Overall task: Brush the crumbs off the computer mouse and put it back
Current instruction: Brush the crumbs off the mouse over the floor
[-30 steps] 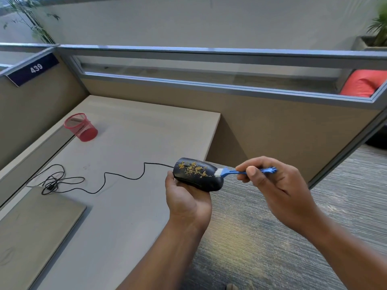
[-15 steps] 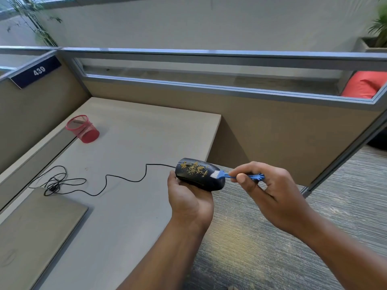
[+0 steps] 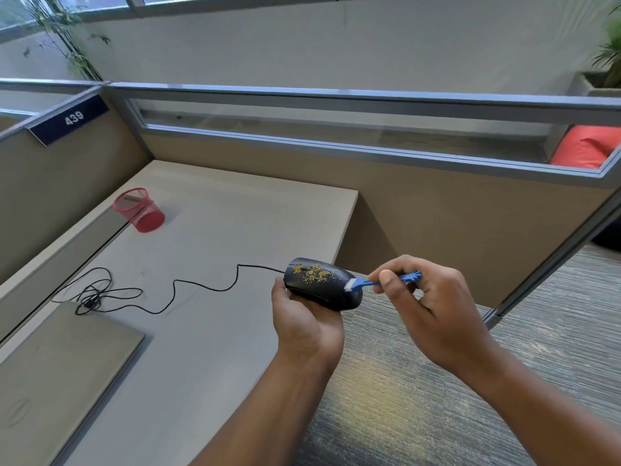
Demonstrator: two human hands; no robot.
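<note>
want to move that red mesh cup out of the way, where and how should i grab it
Take the red mesh pen cup around its side wall, coming from the right, over open desk. It stands upright and tapers toward the base, so a hand wrapped just under the wider rim should hold. The partition close on its left leaves less room there.

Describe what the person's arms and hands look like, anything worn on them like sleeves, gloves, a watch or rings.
Both hands, the left hand and the right hand, are bare, with no gloves. No rings or markings show on the fingers that are visible. Both forearms are uncovered as far as the frame's bottom edge: no sleeve, watch, bracelet or strap appears on either wrist. Nails look short and unpainted.
</note>
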